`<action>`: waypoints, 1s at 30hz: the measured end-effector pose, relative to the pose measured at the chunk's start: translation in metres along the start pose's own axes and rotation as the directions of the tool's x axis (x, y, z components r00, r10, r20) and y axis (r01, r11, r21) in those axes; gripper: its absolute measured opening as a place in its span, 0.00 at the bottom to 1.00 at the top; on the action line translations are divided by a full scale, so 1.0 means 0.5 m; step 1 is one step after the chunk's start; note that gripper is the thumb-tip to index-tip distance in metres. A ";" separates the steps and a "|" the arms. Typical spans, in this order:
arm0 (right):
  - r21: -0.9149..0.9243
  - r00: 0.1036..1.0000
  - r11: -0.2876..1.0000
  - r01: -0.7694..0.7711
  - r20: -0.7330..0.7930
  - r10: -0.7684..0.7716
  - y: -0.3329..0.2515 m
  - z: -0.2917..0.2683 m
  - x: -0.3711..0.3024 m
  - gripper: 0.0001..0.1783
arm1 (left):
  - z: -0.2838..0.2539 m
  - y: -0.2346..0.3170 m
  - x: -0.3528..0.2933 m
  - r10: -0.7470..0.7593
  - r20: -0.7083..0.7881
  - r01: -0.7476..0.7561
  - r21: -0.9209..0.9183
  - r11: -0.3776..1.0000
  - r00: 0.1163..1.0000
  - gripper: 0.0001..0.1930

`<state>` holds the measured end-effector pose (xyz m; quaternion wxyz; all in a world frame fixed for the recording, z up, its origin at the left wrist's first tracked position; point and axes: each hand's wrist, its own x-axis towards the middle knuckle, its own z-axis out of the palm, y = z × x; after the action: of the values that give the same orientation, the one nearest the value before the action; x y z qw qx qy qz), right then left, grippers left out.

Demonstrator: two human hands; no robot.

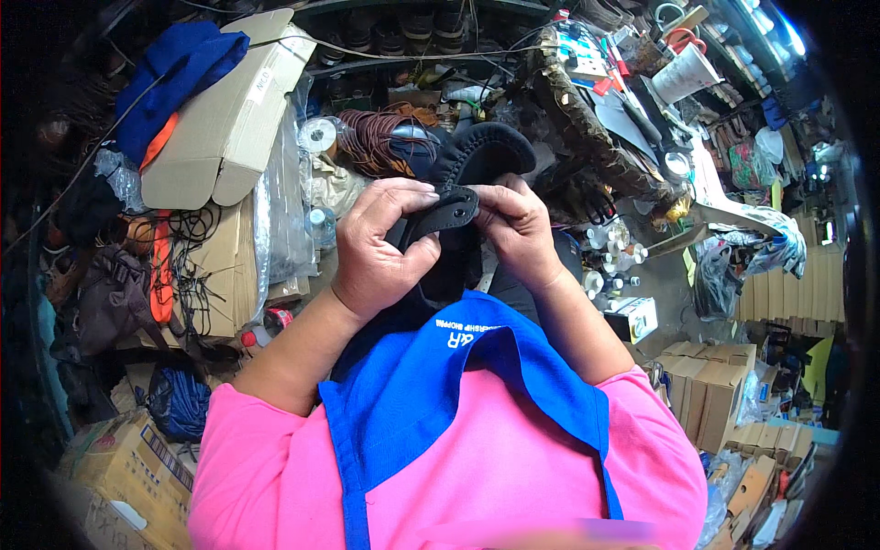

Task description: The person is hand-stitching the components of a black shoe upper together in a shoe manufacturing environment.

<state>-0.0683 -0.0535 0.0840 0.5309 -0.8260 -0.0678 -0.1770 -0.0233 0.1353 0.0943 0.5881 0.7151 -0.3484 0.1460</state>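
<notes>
In front of my chest, both hands grip a black leather piece that looks like part of a shoe upper (pixel 443 216). It is curled over, with stitching along its edge and small round holes. My left hand (pixel 378 246) pinches its left side between thumb and fingers. On the right side, my right hand (pixel 521 229) closes on the edge near one hole. Just beyond my fingers curves a padded black part (pixel 500 151) with thick stitching; I cannot tell whether it joins the held piece. Black material below the piece is partly hidden by my hands.
A coil of brown cord (pixel 380 139) and a tape roll (pixel 318 136) lie beyond my left hand. Flattened cardboard (pixel 215 128) stands at the left. Small bottles (pixel 610 257) cluster at the right, below a cluttered wooden bench edge (pixel 577 119). Cardboard boxes (pixel 706 390) sit lower right.
</notes>
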 end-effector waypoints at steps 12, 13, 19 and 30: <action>0.123 0.992 0.986 -0.109 -0.048 0.115 0.009 0.017 -0.005 0.07 | 0.019 -0.007 -0.025 -0.211 0.003 0.205 -0.253 0.946 0.977 0.14; 0.100 0.992 0.991 -0.094 -0.076 0.102 0.014 0.023 -0.005 0.06 | 0.020 -0.004 -0.023 -0.211 0.000 0.204 -0.252 0.946 0.977 0.14; -0.179 0.993 0.984 0.010 -0.114 -0.031 -0.004 0.012 0.003 0.07 | 0.020 0.005 -0.006 0.003 -0.001 -0.003 0.050 0.999 1.000 0.13; -0.375 0.961 0.901 0.220 -0.076 -0.266 -0.012 0.027 0.015 0.07 | 0.015 0.000 -0.014 -0.083 0.071 0.081 0.041 0.996 0.994 0.11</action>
<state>-0.0600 -0.0393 0.0867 0.3463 -0.8819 -0.1031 -0.3029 -0.0299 0.1304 0.0881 0.5668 0.7448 -0.3372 0.1021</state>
